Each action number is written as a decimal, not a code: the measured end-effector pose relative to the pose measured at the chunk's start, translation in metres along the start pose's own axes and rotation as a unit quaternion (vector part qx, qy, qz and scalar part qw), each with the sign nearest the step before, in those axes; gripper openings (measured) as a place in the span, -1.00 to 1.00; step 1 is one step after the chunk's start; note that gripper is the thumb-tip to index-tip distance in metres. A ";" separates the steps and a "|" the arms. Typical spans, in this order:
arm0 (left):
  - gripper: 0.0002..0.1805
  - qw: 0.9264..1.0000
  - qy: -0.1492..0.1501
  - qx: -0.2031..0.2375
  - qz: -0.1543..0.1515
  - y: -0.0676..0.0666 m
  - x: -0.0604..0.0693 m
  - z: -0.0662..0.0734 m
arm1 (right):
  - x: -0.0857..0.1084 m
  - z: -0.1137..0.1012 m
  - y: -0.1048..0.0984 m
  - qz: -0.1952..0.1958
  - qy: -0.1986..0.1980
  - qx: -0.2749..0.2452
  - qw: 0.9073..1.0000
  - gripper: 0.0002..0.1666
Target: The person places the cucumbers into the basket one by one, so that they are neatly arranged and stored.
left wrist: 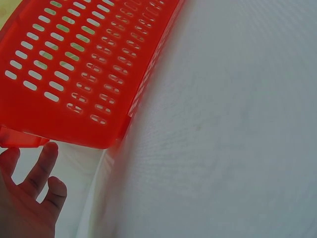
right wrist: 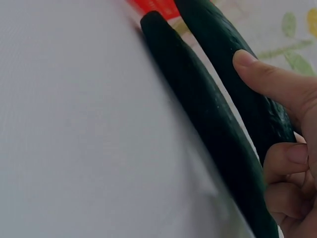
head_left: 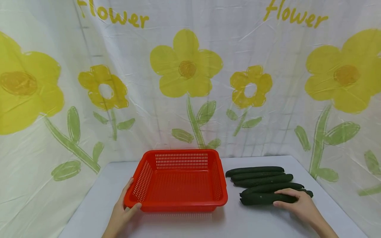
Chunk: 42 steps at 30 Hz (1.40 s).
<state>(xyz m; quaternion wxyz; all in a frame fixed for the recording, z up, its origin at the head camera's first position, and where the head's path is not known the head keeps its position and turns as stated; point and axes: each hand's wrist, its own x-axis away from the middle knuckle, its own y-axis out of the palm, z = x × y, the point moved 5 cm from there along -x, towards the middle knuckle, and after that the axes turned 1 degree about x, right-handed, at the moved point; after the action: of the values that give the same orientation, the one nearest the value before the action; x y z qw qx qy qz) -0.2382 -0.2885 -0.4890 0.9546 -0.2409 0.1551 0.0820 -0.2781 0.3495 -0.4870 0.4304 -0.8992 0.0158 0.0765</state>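
Observation:
A red plastic basket [head_left: 178, 205] with slotted walls stands on the table, its inside bare. My left hand [head_left: 123, 206] rests at its front left corner, thumb by the front rim and fingers along the left side. Seen from the left wrist, that hand [left wrist: 29, 193] has its fingers spread beside the basket's outer wall [left wrist: 74, 64]. To the right, several dark green cucumbers [head_left: 259, 180] lie side by side. My right hand [head_left: 297, 205] grips a cucumber [head_left: 259, 199] in the nearest pair. The right wrist view shows the thumb pressed on a cucumber [right wrist: 218, 39] and the other fingers curled.
The white tabletop [head_left: 238, 221] runs along the front of the basket and cucumbers. A curtain [head_left: 140, 119] printed with yellow flowers hangs behind and at both sides of the table. The basket's right wall stands close to the cucumbers' left ends.

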 end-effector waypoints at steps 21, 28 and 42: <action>0.01 1.000 -0.017 0.005 -0.004 0.002 -0.002 -0.003 | -0.031 -0.034 -0.002 0.023 -0.029 -0.076 0.996 -0.44; 0.06 0.999 -0.034 0.003 -0.012 0.001 -0.001 -0.005 | -0.042 -0.041 0.001 0.028 -0.022 -0.082 0.996 -0.43; 0.04 0.999 -0.047 0.008 -0.010 0.001 -0.001 -0.003 | -0.071 -0.071 0.013 0.028 -0.037 -0.121 0.992 -0.40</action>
<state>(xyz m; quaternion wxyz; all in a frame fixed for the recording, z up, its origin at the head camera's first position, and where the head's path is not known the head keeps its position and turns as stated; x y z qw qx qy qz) -0.2403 -0.2890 -0.4917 0.9634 -0.2307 0.1084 0.0826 -0.3403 0.2834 -0.4421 0.3167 -0.9404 0.0163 0.1230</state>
